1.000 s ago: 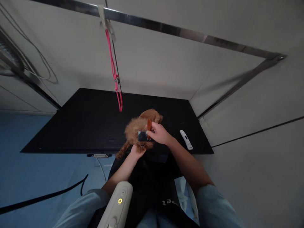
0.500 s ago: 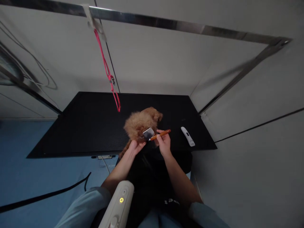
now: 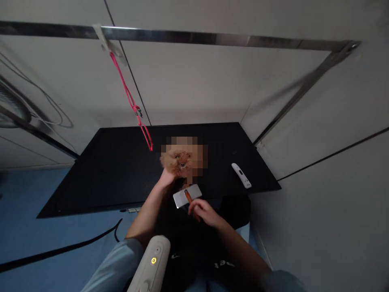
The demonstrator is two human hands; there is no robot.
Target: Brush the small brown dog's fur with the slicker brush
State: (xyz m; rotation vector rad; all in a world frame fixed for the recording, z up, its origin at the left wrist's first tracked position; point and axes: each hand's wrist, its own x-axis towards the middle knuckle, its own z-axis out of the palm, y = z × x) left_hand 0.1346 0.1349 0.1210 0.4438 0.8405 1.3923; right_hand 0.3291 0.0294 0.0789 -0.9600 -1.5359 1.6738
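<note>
A curly brown dog (image 3: 176,164) is on the black grooming table, its face turned toward me; part of it is blurred into blocks. My left hand (image 3: 168,177) holds the dog at the underside of its head, and the fingers are mostly hidden in the fur. Just below the dog, near the table's front edge, is a slicker brush (image 3: 180,198) with a flat metallic head and an orange-brown handle. My right hand (image 3: 204,211) is closed around that handle. The brush head sits close to the dog's lower fur; whether they touch, I cannot tell.
White clippers (image 3: 241,175) lie on the right part of the black table (image 3: 121,162). A pink loop leash (image 3: 129,95) hangs from the metal bar (image 3: 188,36) over the table. A white device with a yellow light (image 3: 153,259) juts up in front of me.
The dog's head has turned toward me, with my left hand now under it. My right hand has drawn the brush down toward me, off the dog's body, and turned its head.
</note>
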